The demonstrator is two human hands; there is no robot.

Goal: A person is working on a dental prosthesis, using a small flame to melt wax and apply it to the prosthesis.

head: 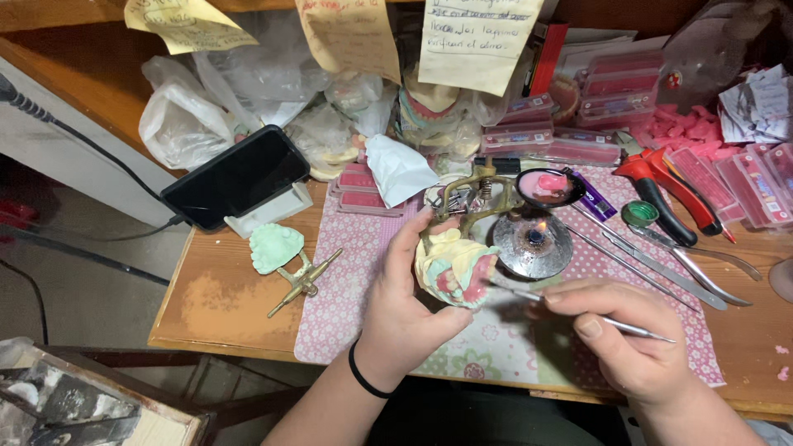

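My left hand [405, 306] grips a dental model [454, 268], yellowish plaster with pink wax gums, mounted on a brass articulator [472, 194], held above the desk. My right hand [628, 334] pinches a thin metal wax tool [578, 310] like a pen. Its tip touches the pink wax at the model's right side. Just behind the model a small alcohol burner [534, 242] stands on the mat with a small flame lit.
A patterned pink mat [347, 281] covers the wooden desk [223, 297]. A green plaster cast on a brass hinge [285, 260] lies left. A phone on a stand [238, 177], red-handled pliers [669, 194], metal instruments [661, 268], pink wax boxes [578, 124], plastic bags and hanging paper notes crowd the back.
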